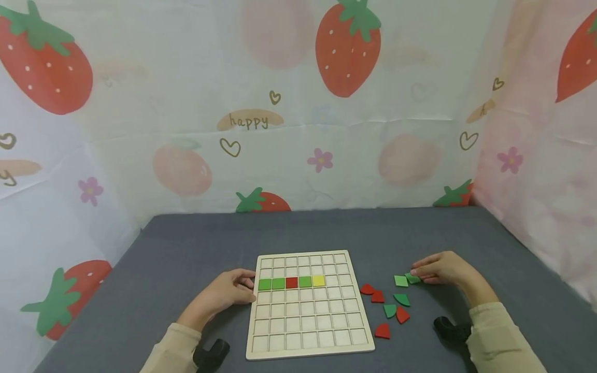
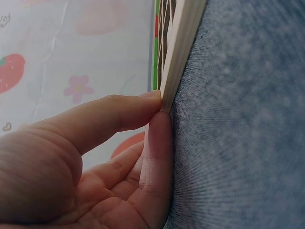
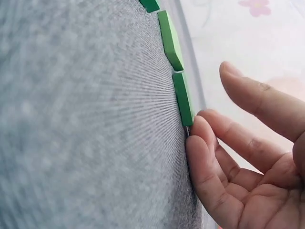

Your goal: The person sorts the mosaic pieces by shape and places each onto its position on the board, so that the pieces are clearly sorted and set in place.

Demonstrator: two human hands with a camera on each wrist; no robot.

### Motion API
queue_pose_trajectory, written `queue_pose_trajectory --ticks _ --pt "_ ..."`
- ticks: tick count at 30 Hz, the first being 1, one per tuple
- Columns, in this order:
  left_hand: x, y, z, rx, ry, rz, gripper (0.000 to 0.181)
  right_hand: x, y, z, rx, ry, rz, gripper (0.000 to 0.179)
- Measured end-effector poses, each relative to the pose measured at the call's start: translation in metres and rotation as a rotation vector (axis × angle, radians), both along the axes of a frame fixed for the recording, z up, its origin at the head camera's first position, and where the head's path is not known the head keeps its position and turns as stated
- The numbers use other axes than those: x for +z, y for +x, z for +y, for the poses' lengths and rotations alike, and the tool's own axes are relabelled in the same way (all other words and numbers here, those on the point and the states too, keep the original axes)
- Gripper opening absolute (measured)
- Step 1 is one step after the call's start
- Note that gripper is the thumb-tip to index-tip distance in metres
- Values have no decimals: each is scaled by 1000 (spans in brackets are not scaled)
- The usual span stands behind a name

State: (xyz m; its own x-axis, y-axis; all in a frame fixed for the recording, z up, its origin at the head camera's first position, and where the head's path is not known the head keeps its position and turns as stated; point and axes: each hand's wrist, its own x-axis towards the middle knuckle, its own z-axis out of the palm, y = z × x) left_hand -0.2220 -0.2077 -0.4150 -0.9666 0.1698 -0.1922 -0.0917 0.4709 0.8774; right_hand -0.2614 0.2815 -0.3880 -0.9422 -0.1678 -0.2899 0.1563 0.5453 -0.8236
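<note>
A pale wooden grid board [image 1: 303,311] lies on the cloth, with a row of green, red and yellow square tiles across it. My left hand [image 1: 231,287] is at the board's left side; in the left wrist view, thumb and forefinger touch its edge [image 2: 180,57] from one side. My right hand [image 1: 443,272] is right of the board, fingertips at a green tile [image 1: 412,278]. In the right wrist view the fingertips touch that tile's [image 3: 183,99] end, while the thumb [image 3: 257,98] stands apart. A lighter green square tile [image 1: 400,281] lies beside it.
Several red tiles [image 1: 382,330] and green pieces, some with a rounded edge [image 1: 401,299], lie between the board and my right hand. A dark grey cloth [image 1: 196,233] covers the table. Strawberry-print curtains [image 1: 350,186] stand behind and at both sides.
</note>
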Motion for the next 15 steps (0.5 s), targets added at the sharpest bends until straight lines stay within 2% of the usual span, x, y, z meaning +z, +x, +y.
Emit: queue_pose_trajectory --ticks 8,15 --pt "0 0 1 4 -2 -1 64 -3 0 0 11 30 18 44" --pt "2 2 1 22 7 -14 63 -4 0 -2 25 97 43 41"
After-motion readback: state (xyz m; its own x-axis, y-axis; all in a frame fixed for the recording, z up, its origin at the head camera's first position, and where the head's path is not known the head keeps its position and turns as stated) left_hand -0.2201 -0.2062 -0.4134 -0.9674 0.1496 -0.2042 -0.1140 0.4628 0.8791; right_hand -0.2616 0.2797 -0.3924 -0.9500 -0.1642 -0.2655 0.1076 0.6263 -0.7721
